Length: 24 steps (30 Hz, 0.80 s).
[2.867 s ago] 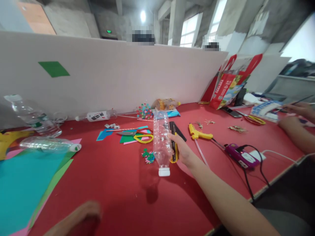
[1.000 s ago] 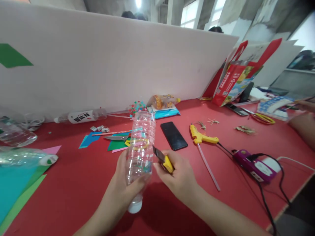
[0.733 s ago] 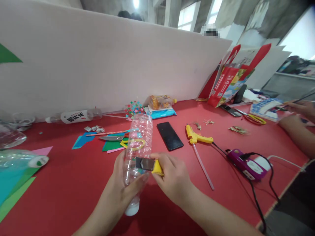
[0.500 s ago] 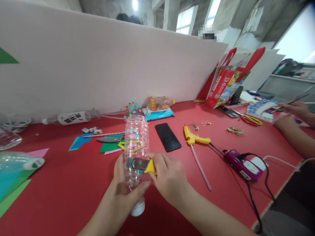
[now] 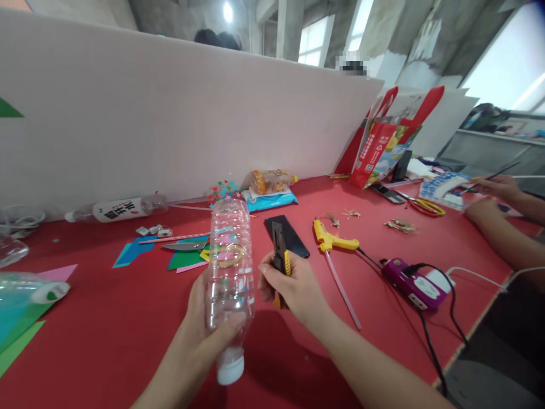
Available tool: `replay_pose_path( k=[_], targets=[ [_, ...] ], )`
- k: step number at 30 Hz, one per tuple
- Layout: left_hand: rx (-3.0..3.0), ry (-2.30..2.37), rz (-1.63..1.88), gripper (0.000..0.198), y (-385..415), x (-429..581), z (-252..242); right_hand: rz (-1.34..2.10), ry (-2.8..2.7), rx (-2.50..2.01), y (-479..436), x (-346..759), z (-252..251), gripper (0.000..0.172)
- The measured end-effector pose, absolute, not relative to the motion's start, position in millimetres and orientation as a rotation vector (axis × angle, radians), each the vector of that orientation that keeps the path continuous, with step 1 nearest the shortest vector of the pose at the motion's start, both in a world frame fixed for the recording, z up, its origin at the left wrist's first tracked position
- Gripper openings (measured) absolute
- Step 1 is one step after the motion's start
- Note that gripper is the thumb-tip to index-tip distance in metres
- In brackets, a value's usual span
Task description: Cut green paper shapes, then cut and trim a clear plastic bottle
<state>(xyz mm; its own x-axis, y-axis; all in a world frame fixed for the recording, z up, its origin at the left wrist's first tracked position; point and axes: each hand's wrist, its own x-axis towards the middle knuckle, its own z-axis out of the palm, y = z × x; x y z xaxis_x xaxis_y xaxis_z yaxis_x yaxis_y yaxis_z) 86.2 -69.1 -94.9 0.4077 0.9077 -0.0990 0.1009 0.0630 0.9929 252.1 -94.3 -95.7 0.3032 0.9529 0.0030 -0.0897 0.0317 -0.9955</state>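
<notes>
A clear plastic bottle [image 5: 231,267] is gripped by my left hand [image 5: 204,324], its white cap pointing toward me and its base away. The fingers wrap round its left side and the thumb lies across the top. Just right of the bottle, my right hand [image 5: 293,287] is closed round a black and yellow utility knife [image 5: 281,255], whose blade end points up and away. Knife and bottle are apart. Behind the knife lies a black phone [image 5: 298,243]. Scissors with yellow handles [image 5: 185,246] rest on coloured paper [image 5: 176,260] beyond the bottle, partly seen through it.
A yellow glue gun [image 5: 336,240] and a purple power strip [image 5: 413,284] with cables occupy the right side. Another bottle [image 5: 123,208] lies by the white board [image 5: 170,113]. A green-tinted bottle [image 5: 25,289] is at left. Another person's hand [image 5: 498,187] holds a thin stick at far right.
My right hand has turned the knife from lying across the bottle to pointing upward, and moved it off to the right. The bottle stays in my left hand, slightly shifted left.
</notes>
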Motion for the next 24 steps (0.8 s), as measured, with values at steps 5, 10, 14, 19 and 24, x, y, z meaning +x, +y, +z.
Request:
replay_pose_path(
  k=[5, 10, 14, 19, 24],
  targets=[
    [1.463, 1.061, 0.803, 0.077, -64.6, 85.2, -100.5, 0.522, -1.265, -1.426, -100.6, 250.7, -100.5, 0.010],
    [1.612, 1.053, 0.828, 0.072, -57.9, 81.9, -104.7, 0.047, -1.553, -1.430, -105.4, 250.0, -110.1, 0.019],
    [1.568, 1.050, 0.855, 0.062, -66.5, 87.2, -96.1, -0.253, -1.756, -1.416, -105.5, 248.8, -111.6, 0.023],
    [1.495, 1.026, 0.864, 0.064, -70.2, 89.5, -99.1, -0.328, -1.865, -1.533, -104.6, 245.4, -109.7, 0.016],
    [1.544, 1.005, 0.786, 0.071, -62.6, 83.4, -111.5, -0.261, -1.856, -1.572, -104.0, 247.1, -112.1, 0.007]
  ],
)
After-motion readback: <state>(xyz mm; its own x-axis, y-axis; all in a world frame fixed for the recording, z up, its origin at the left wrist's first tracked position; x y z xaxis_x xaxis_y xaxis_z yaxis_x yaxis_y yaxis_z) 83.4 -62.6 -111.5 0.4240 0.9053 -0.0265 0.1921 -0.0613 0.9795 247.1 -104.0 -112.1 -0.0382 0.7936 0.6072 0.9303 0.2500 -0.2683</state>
